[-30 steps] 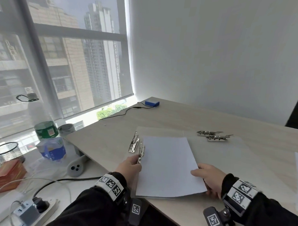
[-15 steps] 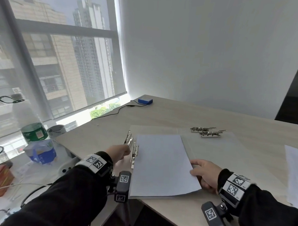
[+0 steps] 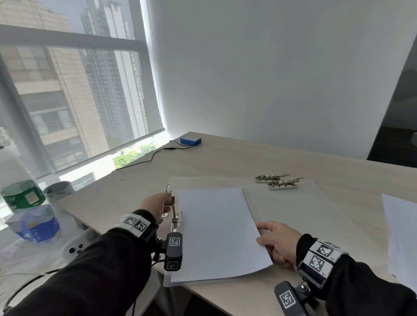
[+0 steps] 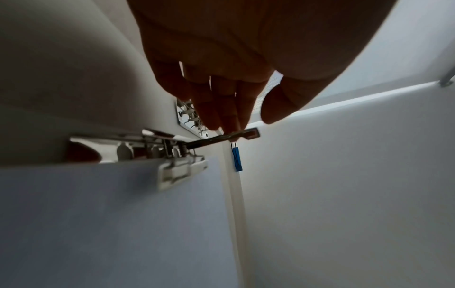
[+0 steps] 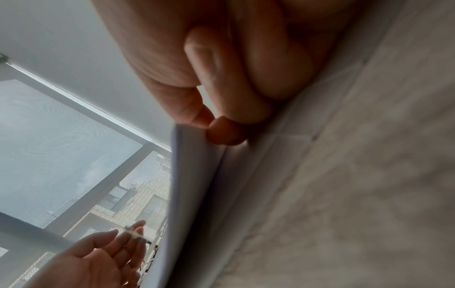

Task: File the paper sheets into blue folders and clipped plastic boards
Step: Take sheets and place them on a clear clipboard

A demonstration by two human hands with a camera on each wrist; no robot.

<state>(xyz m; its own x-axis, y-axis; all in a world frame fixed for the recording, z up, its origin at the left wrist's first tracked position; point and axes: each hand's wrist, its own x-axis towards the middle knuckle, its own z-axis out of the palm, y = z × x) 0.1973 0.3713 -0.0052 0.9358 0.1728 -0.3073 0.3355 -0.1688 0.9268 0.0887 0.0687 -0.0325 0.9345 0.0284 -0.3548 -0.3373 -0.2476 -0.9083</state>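
A white paper sheet (image 3: 214, 229) lies on a clear plastic board (image 3: 202, 181) near the table's front edge. Its metal clip (image 3: 176, 219) sits on the sheet's left edge, and the clip's lever (image 4: 221, 139) is raised. My left hand (image 3: 163, 201) reaches over the clip with straight fingertips (image 4: 221, 118) touching the lever and the thumb held apart. My right hand (image 3: 274, 240) pinches the sheet's right edge (image 5: 187, 175) between thumb and finger, lifting it slightly off the board.
A second clear board (image 3: 307, 208) lies to the right with two metal clips (image 3: 278, 181) at its far end. More paper (image 3: 405, 235) lies at the far right. A blue box (image 3: 190, 140) with a cable sits at the back. Bottles (image 3: 22, 194) stand on the left sill.
My left hand has let go of the clip's near end and moved along it, and its fingertips now rest on the raised lever. The right hand keeps its hold on the sheet.
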